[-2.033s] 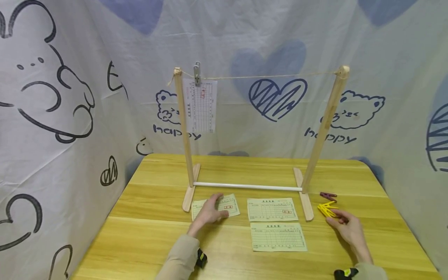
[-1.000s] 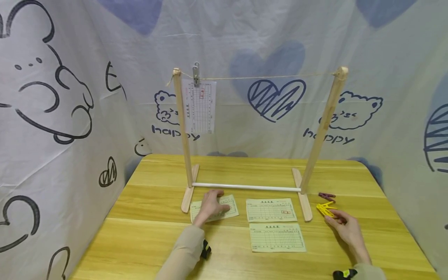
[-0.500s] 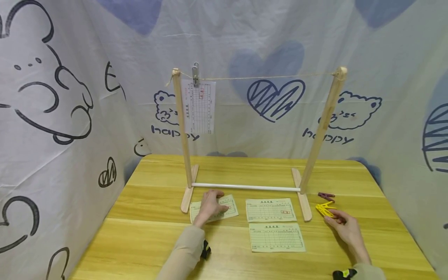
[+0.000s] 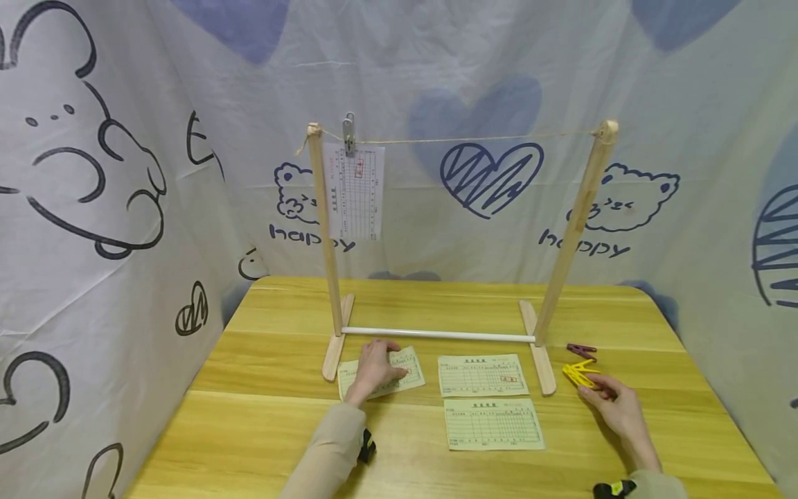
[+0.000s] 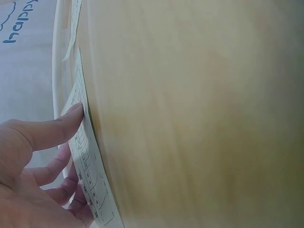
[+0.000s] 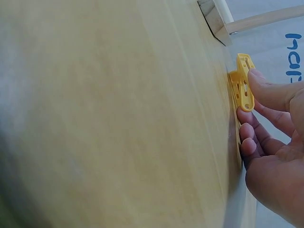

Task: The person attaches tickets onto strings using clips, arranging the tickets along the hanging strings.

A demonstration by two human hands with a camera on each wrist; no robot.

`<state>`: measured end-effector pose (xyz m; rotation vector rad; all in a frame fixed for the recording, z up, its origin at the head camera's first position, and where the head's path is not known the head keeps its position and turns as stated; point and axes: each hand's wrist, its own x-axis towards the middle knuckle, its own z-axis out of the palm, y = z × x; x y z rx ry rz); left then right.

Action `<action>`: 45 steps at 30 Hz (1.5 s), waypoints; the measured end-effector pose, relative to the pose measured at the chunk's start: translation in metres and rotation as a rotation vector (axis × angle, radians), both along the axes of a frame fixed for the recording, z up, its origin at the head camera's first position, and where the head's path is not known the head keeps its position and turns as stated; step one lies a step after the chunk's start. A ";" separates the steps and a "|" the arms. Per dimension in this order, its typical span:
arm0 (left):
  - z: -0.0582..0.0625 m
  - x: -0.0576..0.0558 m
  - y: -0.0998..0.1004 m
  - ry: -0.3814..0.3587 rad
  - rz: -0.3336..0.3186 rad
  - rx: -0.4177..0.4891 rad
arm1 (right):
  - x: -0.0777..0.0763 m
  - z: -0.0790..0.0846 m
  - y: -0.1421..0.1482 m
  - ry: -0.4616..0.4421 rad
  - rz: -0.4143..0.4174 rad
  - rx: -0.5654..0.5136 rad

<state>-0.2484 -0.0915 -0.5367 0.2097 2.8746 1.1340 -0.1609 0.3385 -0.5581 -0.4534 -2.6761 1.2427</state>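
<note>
My left hand (image 4: 373, 369) rests on a pale green printed slip (image 4: 410, 360) at the left of the table. Its thumb (image 5: 71, 118) touches the paper face in the left wrist view, and the other fingers lie toward the far edge. On the right, my right hand (image 4: 617, 407) pinches the end of a yellow plastic clothespin (image 4: 580, 374), which seems to overlap another yellow one. The right wrist view has the thumb against the yellow clothespin (image 6: 244, 88). A dark purple clothespin (image 4: 582, 350) lies just beyond.
A wooden frame (image 4: 576, 229) with a string (image 4: 461, 140) and a white lower bar (image 4: 436, 335) stands ahead. From the string's left end a metal clip (image 4: 349, 135) holds a paper slip (image 4: 355, 194). Two more slips (image 4: 483, 374) lie between the hands, one nearer the front.
Since two seconds ago my left hand has shifted slightly forward and right over the slip. My right hand has stayed at the yellow clothespin. The view has moved a little.
</note>
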 end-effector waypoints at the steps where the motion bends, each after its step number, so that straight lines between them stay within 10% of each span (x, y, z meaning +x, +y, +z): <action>1: 0.000 0.000 0.000 0.000 0.000 0.001 | 0.000 0.000 0.000 -0.002 -0.001 -0.001; 45: 0.000 -0.004 -0.019 -0.036 -0.011 0.207 | 0.001 0.004 -0.003 -0.029 -0.012 -0.012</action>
